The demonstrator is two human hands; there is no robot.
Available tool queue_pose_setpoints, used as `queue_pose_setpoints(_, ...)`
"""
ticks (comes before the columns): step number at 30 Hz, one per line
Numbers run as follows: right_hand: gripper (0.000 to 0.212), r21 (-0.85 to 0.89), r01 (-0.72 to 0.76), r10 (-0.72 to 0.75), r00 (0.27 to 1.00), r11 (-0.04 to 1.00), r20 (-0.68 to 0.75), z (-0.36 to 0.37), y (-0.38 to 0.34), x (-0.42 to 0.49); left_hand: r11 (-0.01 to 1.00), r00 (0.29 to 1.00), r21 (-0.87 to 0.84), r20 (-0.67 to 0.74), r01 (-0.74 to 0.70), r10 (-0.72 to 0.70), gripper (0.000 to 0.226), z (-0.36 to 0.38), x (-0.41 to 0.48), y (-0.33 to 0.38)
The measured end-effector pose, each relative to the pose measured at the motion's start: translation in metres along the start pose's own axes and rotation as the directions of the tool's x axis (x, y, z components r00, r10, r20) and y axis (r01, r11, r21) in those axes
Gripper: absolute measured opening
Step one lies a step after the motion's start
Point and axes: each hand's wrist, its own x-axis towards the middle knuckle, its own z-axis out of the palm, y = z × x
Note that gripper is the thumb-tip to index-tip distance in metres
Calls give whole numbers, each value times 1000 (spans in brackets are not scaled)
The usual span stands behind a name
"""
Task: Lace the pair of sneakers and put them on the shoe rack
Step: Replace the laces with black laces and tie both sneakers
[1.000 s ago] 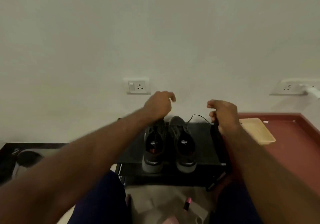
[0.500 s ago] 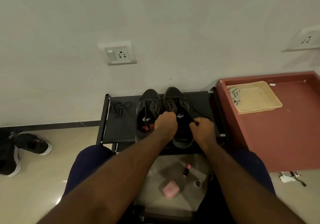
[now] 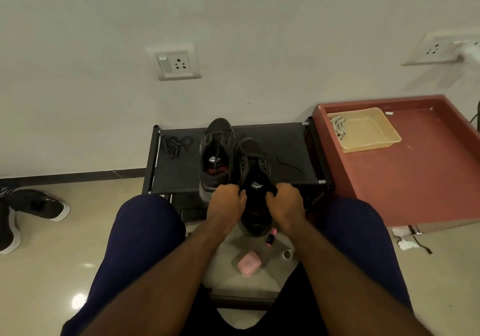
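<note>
Two dark sneakers are in front of me. The left sneaker [image 3: 217, 154] stands on the black shoe rack [image 3: 288, 148], toe toward the wall. The right sneaker [image 3: 255, 187] is pulled toward me, its heel hanging past the rack's front edge. My left hand [image 3: 226, 203] grips its collar on the left side, and my right hand [image 3: 284, 202] grips the right side. A bundled black lace [image 3: 174, 144] lies on the rack's left part. Another loose black lace [image 3: 287, 164] lies right of the shoes.
A red-brown cabinet [image 3: 415, 174] stands right of the rack with a beige tray [image 3: 363, 130] on it. Another dark shoe [image 3: 39, 204] lies on the floor at left. Between my knees are a pink case [image 3: 248, 263], a pink tube [image 3: 270, 237] and a small white roll [image 3: 287, 254].
My hands came down from near the wall onto the right sneaker and have drawn it back off the rack toward me. The view tilted downward.
</note>
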Motion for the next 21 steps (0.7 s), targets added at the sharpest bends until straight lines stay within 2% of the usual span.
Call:
queue_pose_setpoints(3,20,25,-3,4,999,1000,-38,1,-1,-2,997,997,-17,-4,-71,71,31,-3,2,-5)
queue_pose_setpoints(5,18,38,-2,5,998,999,-64,4,1,-6,990,987,-60,-103,-129,123,29,-13,3,-4)
queue_pose_setpoints(8,18,56,2,1,998,998,-55,10,4,-10,977,945,-14,-258,-212,202,51,-37,13,5)
queue_pose_setpoints(10,19,93,11,-6,999,996,-50,14,7,-10,986,947,38,-273,-164,168,70,-53,23,8)
queue_pose_setpoints(13,16,150,14,-11,1000,989,-19,21,15,-9,989,966,146,-259,13,25,86,-70,28,-3)
queue_pose_setpoints(14,15,161,3,-3,1000,987,-3,23,18,-8,990,959,139,-282,31,10,86,-71,24,-5)
queue_pose_setpoints(16,14,183,-4,2,1000,983,12,26,20,-5,999,952,-27,-306,-20,11,73,-64,12,-3)
queue_pose_setpoints(18,14,193,-8,5,1000,981,15,25,18,0,988,976,-152,-216,-8,-25,52,-47,-2,3)
queue_pose_setpoints(21,16,183,1,-1,1000,983,0,21,14,2,996,996,30,24,83,-84,39,-19,-14,10)
